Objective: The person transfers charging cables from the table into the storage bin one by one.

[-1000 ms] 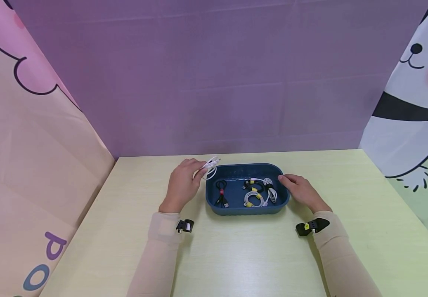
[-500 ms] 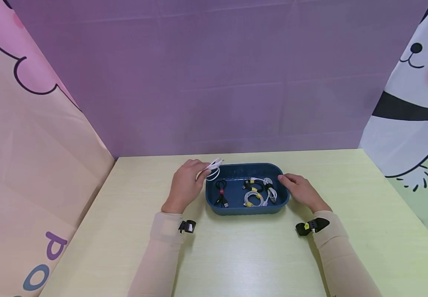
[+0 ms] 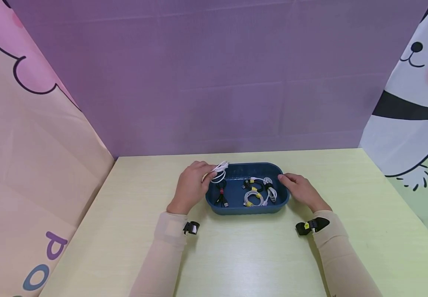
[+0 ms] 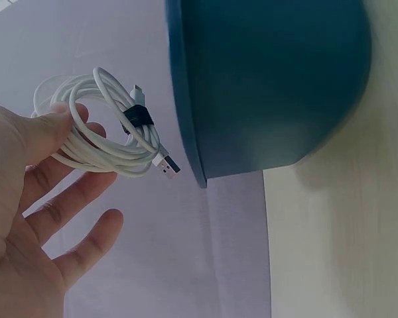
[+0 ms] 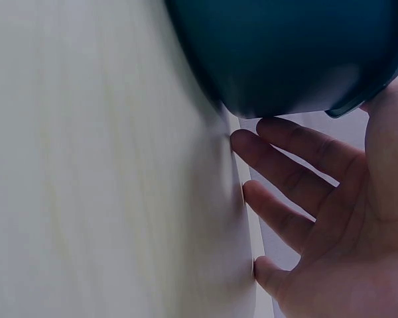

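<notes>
Between thumb and fingers, my left hand (image 3: 192,186) pinches a coiled white USB cable (image 4: 96,149) by its loops. A black strap (image 4: 137,116) binds the coil, and a plug sticks out beside it. In the head view the coil overlaps the far left corner of the blue plastic bin (image 3: 245,210). At the bin's right end, my right hand (image 3: 303,193) holds the rim with its thumb, its other fingers outside against the wall and down by the table. Inside the bin, a black cable (image 3: 221,193) with a red tie lies at the left.
A white coil with yellow ties (image 3: 253,199), a black coil (image 3: 260,186) and a white cable with a black strap (image 3: 271,192) lie grouped in the bin's right half. The pale wooden table (image 3: 236,255) meets a purple backdrop (image 3: 217,82) at its far edge.
My left hand has moved right with the white cable, from beside the bin's left end to over its far left corner. My right hand stays at the rim.
</notes>
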`<state>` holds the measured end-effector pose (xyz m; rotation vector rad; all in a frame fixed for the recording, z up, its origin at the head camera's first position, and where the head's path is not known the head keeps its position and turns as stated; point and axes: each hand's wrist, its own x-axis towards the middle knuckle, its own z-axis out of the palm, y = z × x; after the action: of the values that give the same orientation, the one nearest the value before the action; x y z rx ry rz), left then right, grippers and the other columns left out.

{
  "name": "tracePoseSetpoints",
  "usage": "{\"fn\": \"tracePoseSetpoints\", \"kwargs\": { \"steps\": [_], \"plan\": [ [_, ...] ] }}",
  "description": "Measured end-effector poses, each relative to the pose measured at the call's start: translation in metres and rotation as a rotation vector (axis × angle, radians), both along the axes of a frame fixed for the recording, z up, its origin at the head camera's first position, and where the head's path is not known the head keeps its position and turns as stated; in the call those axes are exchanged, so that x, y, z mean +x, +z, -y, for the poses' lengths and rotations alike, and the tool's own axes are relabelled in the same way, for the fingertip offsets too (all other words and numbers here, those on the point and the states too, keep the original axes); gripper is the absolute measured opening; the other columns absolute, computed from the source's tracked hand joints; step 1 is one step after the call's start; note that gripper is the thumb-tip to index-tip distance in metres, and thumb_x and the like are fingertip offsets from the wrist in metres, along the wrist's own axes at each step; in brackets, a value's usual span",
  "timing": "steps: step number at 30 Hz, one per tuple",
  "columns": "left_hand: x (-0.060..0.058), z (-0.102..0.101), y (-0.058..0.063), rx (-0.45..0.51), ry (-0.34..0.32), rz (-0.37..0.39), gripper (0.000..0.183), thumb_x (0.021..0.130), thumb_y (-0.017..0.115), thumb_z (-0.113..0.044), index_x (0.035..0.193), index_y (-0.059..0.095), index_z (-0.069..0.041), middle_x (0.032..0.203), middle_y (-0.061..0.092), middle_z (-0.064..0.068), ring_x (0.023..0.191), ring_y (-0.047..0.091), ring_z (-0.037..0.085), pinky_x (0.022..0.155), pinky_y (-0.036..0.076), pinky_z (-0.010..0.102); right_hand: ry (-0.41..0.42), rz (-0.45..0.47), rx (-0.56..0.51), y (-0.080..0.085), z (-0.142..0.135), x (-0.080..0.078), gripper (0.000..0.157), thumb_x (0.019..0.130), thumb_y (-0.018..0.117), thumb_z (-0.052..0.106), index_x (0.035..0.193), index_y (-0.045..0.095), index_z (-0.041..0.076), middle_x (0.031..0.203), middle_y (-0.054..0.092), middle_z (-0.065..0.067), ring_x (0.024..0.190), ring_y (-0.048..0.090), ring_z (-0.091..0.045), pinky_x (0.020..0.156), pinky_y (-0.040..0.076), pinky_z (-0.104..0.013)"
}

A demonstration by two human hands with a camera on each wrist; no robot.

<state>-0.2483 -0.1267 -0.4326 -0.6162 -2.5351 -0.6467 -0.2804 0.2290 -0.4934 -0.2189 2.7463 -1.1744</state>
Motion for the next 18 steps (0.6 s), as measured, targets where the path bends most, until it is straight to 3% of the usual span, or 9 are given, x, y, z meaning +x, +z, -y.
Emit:
{"fn": "tracePoseSetpoints", "kwargs": {
  "steps": [7, 18],
  "plan": [
    [0.0, -0.005, -0.003, 0.002, -0.026, -0.021, 0.021, 0.095, 0.073, -0.018, 0.114, 0.078, -0.01, 0.102, 0.077, 0.003, 0.088, 0.065, 0.019, 0.073, 0.054, 0.036, -0.009, -0.026, -0.013, 0.001, 0.0, 0.001, 0.06, 0.107, 0.042, 0.051, 0.14, 0.06, 0.003, 0.144, 0.059, -0.023, 0.141, 0.047, -0.045, 0.117, 0.034, -0.061],
    [0.001, -0.015, -0.006, -0.011, -0.069, -0.019, 0.019, 0.095, 0.073, -0.014, 0.113, 0.078, -0.009, 0.104, 0.077, 0.004, 0.094, 0.068, 0.022, 0.081, 0.057, 0.037, -0.005, -0.036, -0.002, 0.002, 0.001, 0.001, 0.06, 0.108, 0.042, 0.05, 0.139, 0.06, 0.002, 0.143, 0.059, -0.024, 0.14, 0.047, -0.046, 0.117, 0.034, -0.061]
  ]
}}
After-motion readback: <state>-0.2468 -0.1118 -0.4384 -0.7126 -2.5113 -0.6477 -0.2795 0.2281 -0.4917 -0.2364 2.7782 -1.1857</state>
